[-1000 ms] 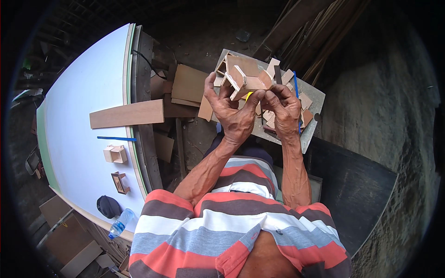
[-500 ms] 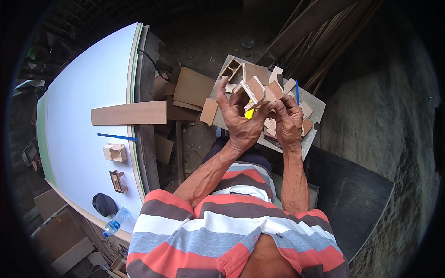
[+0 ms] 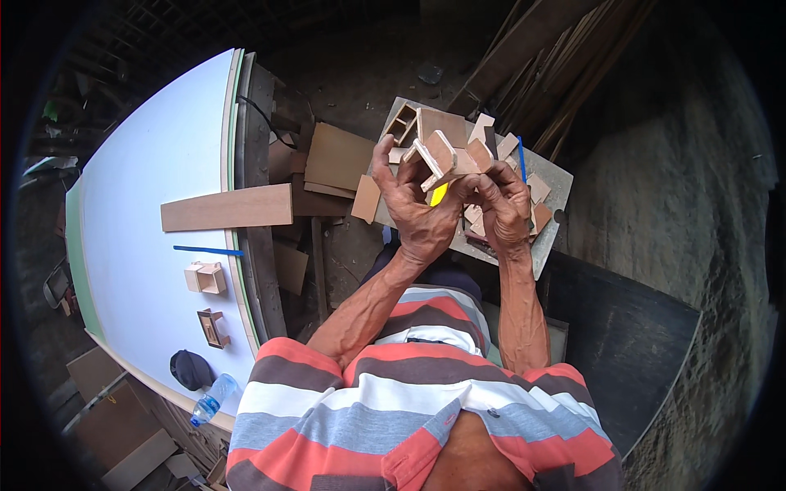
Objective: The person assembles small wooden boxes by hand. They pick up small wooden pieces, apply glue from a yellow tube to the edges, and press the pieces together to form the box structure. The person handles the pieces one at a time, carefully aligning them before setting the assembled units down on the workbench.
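A large white tabletop (image 3: 147, 204) curved along the person's left side, its edge rimmed by dark timber. Across that edge lay a long wooden plank (image 3: 227, 207), with a thin blue pencil (image 3: 208, 250) just below it on the white surface. Nearer the person's body, two small wooden box pieces (image 3: 205, 277) (image 3: 212, 327) sat apart on the tabletop, and a dark cap (image 3: 191, 369) and a clear plastic bottle (image 3: 211, 399) rested at its near end. A brown board (image 3: 337, 157) leaned among offcuts between the table and a grey work board (image 3: 550, 176), which was strewn with small wood scraps (image 3: 536, 188).

Above that grey board, in front of the person's striped shirt, both hands were raised together around a small assembly of pale wooden blocks (image 3: 446, 155). The left hand (image 3: 413, 204) gripped it from the left and below, fingers curled and clamped on the wood, thumb up along its side. The right hand (image 3: 503, 204) pinched the assembly's right end with its fingertips closed on it. A small yellow object (image 3: 439, 194) showed between the two hands, directly under the blocks; which hand held it could not be told.
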